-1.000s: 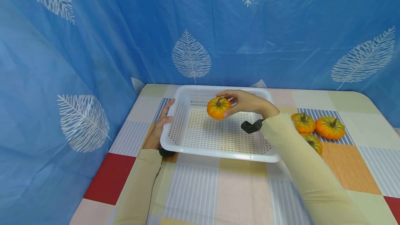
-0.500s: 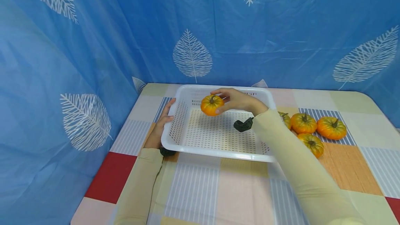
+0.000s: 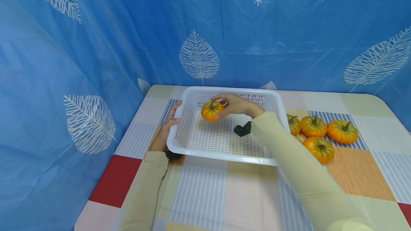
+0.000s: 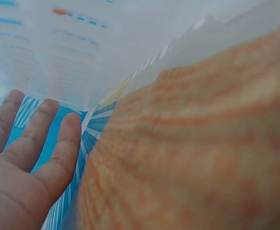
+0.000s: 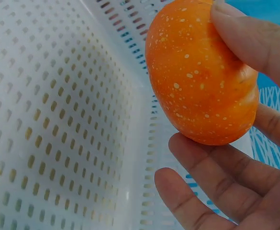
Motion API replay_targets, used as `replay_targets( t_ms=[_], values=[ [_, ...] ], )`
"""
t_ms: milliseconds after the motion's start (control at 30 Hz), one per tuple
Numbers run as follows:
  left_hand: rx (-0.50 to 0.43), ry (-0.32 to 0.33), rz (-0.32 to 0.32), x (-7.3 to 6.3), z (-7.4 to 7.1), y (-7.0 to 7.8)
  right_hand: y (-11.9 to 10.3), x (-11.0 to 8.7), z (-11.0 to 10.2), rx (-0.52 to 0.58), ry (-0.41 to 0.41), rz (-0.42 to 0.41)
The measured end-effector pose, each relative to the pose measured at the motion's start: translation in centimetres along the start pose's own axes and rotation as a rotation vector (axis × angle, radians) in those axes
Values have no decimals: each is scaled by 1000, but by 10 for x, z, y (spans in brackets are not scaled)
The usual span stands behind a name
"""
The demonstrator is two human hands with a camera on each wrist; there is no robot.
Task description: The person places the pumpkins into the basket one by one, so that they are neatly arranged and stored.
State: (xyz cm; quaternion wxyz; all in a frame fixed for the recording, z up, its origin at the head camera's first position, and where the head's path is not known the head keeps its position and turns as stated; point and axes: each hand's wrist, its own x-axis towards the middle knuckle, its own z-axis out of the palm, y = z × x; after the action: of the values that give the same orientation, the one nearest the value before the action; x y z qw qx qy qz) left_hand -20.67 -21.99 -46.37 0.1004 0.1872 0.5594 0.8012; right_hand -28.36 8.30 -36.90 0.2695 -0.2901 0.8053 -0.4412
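A small orange pumpkin (image 3: 212, 111) is pinched between the thumb and fingers of my right hand (image 3: 236, 104), above the floor of a white plastic basket (image 3: 221, 156). In the right wrist view the pumpkin (image 5: 202, 72) shows pale specks, and the thumb presses its side while fingertips support it from below. My left hand (image 3: 166, 127) rests at the basket's left side, touching its rim. From the left wrist, that hand's fingers (image 4: 65, 148) look fairly straight beside the perforated wall.
Several more pumpkins (image 3: 313, 126) sit on the table to the right of the basket, one partly hidden by the right sleeve. A patchwork checked tablecloth (image 3: 250, 191) covers the table. Blue curtains (image 3: 273, 38) with white leaf prints hang behind and at the left.
My right hand has moved left with the pumpkin, within the basket's outline. More of the pumpkins on the right now show past the sleeve. The left hand stays at the rim.
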Motion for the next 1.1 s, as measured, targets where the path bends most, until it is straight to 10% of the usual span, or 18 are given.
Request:
replay_targets(
  t_ms=[300,700,1100],
  values=[
    [22,55,-49,-3,5,3,0,12,8,-16,-18,58],
    [-29,-82,71,1,-3,-1,9,25,17,-15,-26,97],
    [28,-53,45,3,-4,-1,10,34,24,-42,-12,136]
  ],
)
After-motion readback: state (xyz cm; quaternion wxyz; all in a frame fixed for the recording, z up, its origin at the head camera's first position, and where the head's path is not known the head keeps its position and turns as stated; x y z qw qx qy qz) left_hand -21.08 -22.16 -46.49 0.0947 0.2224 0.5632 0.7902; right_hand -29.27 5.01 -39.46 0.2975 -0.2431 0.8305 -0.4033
